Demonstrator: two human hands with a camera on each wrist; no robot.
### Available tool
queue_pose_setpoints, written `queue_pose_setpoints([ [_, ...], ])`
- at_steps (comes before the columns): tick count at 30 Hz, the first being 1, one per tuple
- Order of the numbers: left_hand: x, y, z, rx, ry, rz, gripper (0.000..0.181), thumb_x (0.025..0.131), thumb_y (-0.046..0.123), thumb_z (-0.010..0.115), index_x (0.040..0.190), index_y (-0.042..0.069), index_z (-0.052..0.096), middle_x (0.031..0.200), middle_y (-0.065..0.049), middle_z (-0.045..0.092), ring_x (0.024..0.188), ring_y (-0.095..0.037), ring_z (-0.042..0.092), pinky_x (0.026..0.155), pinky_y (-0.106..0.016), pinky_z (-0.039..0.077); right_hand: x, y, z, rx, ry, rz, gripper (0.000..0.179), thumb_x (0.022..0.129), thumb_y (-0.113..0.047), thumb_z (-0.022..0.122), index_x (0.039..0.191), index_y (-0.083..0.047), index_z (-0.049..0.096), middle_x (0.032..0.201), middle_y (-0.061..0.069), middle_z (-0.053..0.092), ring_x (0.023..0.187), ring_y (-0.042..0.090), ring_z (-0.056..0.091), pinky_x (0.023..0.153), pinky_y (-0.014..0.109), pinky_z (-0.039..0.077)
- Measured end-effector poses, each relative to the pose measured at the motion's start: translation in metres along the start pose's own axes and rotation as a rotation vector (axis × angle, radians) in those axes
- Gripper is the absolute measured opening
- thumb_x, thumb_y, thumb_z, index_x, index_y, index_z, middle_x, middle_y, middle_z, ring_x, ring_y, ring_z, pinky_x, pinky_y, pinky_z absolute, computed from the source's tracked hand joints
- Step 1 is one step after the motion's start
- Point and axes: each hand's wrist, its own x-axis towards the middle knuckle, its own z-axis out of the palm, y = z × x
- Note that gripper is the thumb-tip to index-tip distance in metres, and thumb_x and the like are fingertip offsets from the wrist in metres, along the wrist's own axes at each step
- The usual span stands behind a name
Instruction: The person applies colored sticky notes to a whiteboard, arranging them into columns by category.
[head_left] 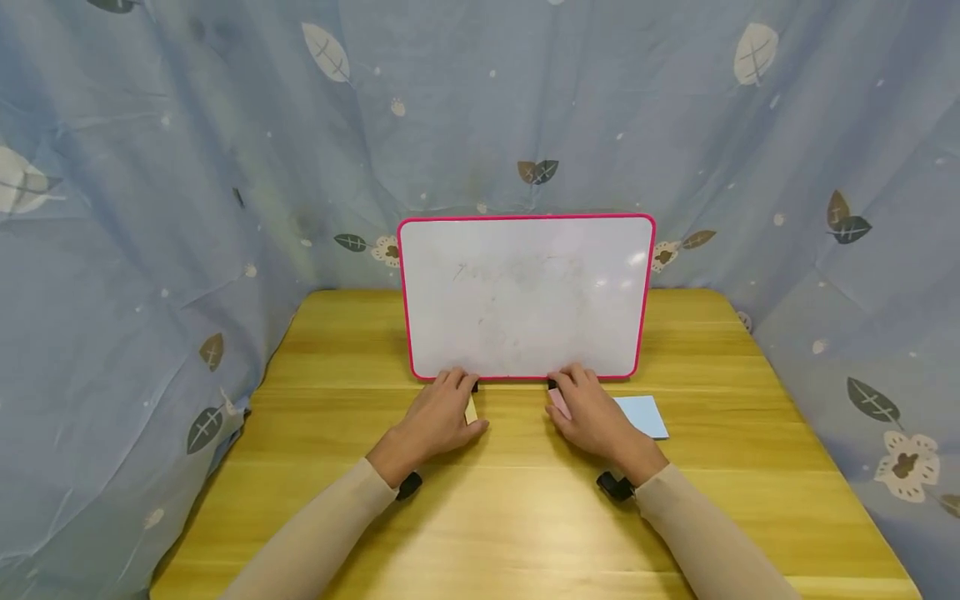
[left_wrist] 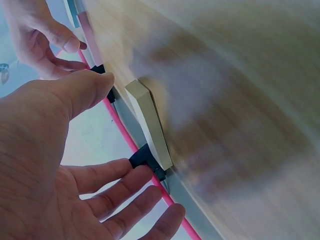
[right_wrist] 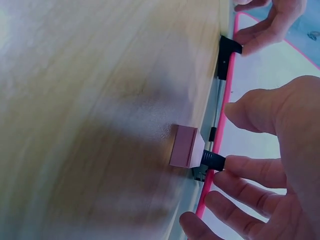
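Note:
A whiteboard (head_left: 525, 292) with a pink frame leans upright at the table's back, small black feet at its lower edge. My left hand (head_left: 442, 417) is at its lower left; in the left wrist view its fingertips touch the left black foot (left_wrist: 148, 162), thumb spread away. Beside that foot is a pale yellow sticky-note pad (left_wrist: 147, 120). My right hand (head_left: 592, 417) is at the lower right edge, fingers spread; its index fingertip touches a black ribbed piece (right_wrist: 213, 160) beside a pink sticky-note pad (right_wrist: 184, 146). Neither hand grips anything.
A light blue sticky-note pad (head_left: 642, 417) lies right of my right hand, partly behind it. The wooden table (head_left: 517, 525) extends towards me. A blue leaf-patterned curtain (head_left: 480, 108) hangs behind and at both sides. Black straps show at both wrists.

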Motion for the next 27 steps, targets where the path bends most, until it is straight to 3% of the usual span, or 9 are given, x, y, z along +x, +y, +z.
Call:
queue_pose_setpoints([
  [10, -0.005, -0.004, 0.004, -0.053, -0.004, 0.012, 0.086, 0.102, 0.049, 0.092, 0.167, 0.002, 0.059, 0.15, -0.018, 0.067, 0.138, -0.039, 0.065, 0.115, -0.055, 0.062, -0.002, 0.0, 0.003, 0.0, 0.03, 0.02, 0.054, 0.11, -0.025, 0.08, 0.154, 0.004, 0.068, 0.149, 0.023, 0.064, 0.133, 0.045, 0.064, 0.113, 0.059, 0.062],
  [15, -0.01, -0.01, 0.006, -0.134, -0.004, 0.023, 0.088, 0.097, 0.044, 0.097, 0.167, 0.005, 0.059, 0.15, -0.016, 0.067, 0.138, -0.038, 0.065, 0.117, -0.055, 0.061, -0.004, -0.002, 0.006, -0.015, 0.048, -0.009, 0.053, 0.109, -0.024, 0.081, 0.152, 0.005, 0.07, 0.145, 0.023, 0.066, 0.129, 0.044, 0.066, 0.11, 0.058, 0.062],
  [20, -0.014, -0.016, 0.004, -0.204, 0.014, -0.016, 0.08, 0.091, 0.042, 0.103, 0.153, 0.007, 0.067, 0.145, -0.013, 0.067, 0.13, -0.033, 0.068, 0.114, -0.053, 0.062, 0.003, -0.01, 0.004, -0.023, 0.084, -0.07, 0.053, 0.107, -0.022, 0.084, 0.152, 0.003, 0.071, 0.148, 0.023, 0.068, 0.13, 0.045, 0.068, 0.111, 0.058, 0.061],
  [27, -0.014, -0.022, 0.003, -0.175, 0.009, -0.006, 0.063, 0.092, 0.044, 0.103, 0.133, 0.008, 0.072, 0.126, -0.007, 0.068, 0.101, -0.019, 0.062, 0.092, -0.044, 0.061, 0.017, -0.033, 0.001, 0.042, 0.027, -0.154, 0.052, 0.107, -0.021, 0.087, 0.153, -0.003, 0.072, 0.15, 0.016, 0.069, 0.139, 0.04, 0.066, 0.117, 0.057, 0.06],
])
